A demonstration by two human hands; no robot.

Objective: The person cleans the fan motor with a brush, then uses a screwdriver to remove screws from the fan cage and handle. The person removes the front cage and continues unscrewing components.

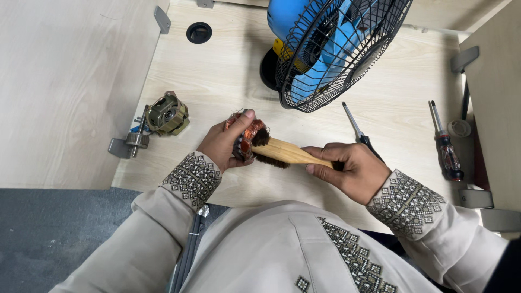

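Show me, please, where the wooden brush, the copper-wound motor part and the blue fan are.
wooden brush (290, 152): head view, on its handle.
copper-wound motor part (251, 133): head view, on its copper coil.
blue fan (347, 46): head view, on its wire guard.

On the worktop (228, 81) the fan (325, 49) stands at the back. The left hand (225, 144) holds the motor coil (247, 135) near the front, touching the brush (287, 153) in the right hand (355, 171). A motor part (165, 115) lies to the left – two screwdrivers (446, 146) lie to the right
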